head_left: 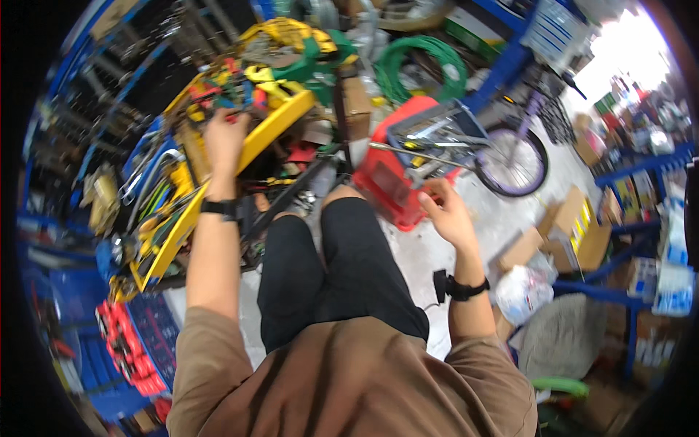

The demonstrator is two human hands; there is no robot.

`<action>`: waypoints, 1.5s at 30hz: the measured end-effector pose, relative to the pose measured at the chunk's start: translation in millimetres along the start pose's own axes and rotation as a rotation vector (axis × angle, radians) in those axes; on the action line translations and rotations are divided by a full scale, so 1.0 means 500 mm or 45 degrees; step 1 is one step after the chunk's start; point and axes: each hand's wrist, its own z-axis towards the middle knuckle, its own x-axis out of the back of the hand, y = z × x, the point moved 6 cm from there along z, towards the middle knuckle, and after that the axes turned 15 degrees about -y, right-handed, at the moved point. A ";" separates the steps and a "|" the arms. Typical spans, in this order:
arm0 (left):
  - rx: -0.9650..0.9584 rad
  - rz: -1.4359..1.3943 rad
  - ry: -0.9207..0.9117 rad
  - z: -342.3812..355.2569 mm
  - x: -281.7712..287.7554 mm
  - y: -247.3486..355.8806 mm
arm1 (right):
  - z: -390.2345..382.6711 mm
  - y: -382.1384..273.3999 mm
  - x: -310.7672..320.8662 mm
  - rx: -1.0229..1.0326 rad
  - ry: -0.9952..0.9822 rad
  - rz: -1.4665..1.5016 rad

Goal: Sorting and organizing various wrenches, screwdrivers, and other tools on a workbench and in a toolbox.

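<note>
My left hand [224,140] reaches into a long yellow tray [273,116] crowded with hand tools. Its fingers are curled around a small item with red showing, too blurred to name. My right hand [445,215] is beside a grey plastic box [462,116] of metal tools, which rests on a red plastic container [386,193]. Its fingers are loosely bent and apart, with nothing visible in them. A long steel tool [393,151] sticks out of the box toward the left.
A coil of green hose [393,62] lies behind. A bicycle wheel [510,160] stands right of the box. Cardboard boxes [564,240], a plastic bag [524,295] and blue shelving [611,306] are at right. Red cases [127,346] sit at lower left, near a dark rack [102,87].
</note>
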 end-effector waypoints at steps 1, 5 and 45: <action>0.028 0.025 0.007 -0.001 0.011 -0.009 | -0.003 -0.011 0.011 -0.023 0.093 -0.113; 0.087 0.038 -0.043 0.010 -0.007 -0.006 | -0.042 0.041 0.140 -0.124 0.558 -0.225; 0.088 0.015 -0.082 -0.017 0.004 0.059 | 0.352 0.163 0.302 -0.346 -0.144 -1.997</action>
